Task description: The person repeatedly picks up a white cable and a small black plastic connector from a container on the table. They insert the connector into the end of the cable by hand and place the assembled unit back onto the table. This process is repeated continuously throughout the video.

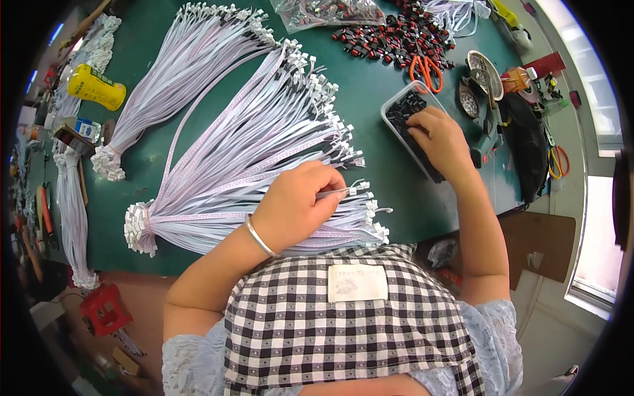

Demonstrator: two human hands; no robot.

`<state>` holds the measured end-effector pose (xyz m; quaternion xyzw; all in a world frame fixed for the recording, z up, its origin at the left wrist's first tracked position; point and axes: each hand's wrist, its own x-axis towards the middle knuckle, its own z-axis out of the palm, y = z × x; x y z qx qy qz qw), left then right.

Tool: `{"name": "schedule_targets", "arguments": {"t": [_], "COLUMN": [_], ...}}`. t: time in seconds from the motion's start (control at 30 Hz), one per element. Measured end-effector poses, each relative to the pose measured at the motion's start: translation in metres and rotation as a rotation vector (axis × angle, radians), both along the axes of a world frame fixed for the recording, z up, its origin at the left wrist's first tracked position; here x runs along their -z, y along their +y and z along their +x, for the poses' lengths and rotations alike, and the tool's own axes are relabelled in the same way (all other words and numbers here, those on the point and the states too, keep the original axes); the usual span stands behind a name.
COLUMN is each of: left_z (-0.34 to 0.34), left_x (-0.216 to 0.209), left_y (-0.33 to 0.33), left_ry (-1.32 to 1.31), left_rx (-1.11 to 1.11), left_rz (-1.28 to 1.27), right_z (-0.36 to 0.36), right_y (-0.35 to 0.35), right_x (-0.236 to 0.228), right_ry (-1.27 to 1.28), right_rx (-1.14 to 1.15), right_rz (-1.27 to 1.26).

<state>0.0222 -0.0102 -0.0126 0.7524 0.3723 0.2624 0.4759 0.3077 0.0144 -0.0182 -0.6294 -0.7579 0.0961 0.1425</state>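
Note:
A fanned bundle of flat white ribbon cables (231,173) lies across the green table in front of me, with small white connectors at both ends. Many cable ends on the far right side carry black pieces; the nearer ones look plain white. My left hand (300,201), with a bangle at the wrist, is closed, pinching one cable (343,191) near its connector between thumb and forefinger. Over a clear plastic tub (394,132) of small black plastic pieces (404,107), my right hand (439,140) has its fingers bent together among them. Whatever its fingertips hold is hidden.
Another cable bundle (178,79) lies at the far left, near a yellow bottle (96,87). Beyond the tub are orange-handled scissors (426,72), a pile of red and black parts (393,41) and a plastic bag (330,13). Metal dishes (485,74) stand to the right.

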Motion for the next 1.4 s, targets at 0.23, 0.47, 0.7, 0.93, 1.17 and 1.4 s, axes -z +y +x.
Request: {"name": "schedule_targets", "arguments": {"t": [0.23, 0.47, 0.7, 0.93, 1.17, 1.4], "left_z": [-0.004, -0.006, -0.007, -0.004, -0.006, -0.012], "left_x": [0.015, 0.021, 0.011, 0.003, 0.008, 0.019], "left_y": [0.008, 0.007, 0.0, 0.0, 0.002, 0.005], "left_ry": [-0.074, -0.065, -0.181, -0.043, -0.094, -0.293], "left_rx": [-0.007, -0.009, 0.028, -0.021, -0.09, -0.06], "left_rz": [-0.569, -0.516, -0.428, -0.103, -0.157, -0.422], "right_z": [0.002, -0.054, -0.09, -0.097, -0.102, -0.113], "right_y": [-0.01, -0.036, -0.038, -0.041, -0.047, -0.06], "right_x": [-0.008, -0.03, -0.01, -0.005, -0.004, 0.0], "right_ry": [0.001, 0.009, 0.019, 0.165, 0.335, 0.85], "right_rx": [0.118, -0.323, -0.448, -0.382, -0.323, -0.066], "right_rz": [0.04, 0.286, 0.332, 0.281, 0.132, -0.04]}}
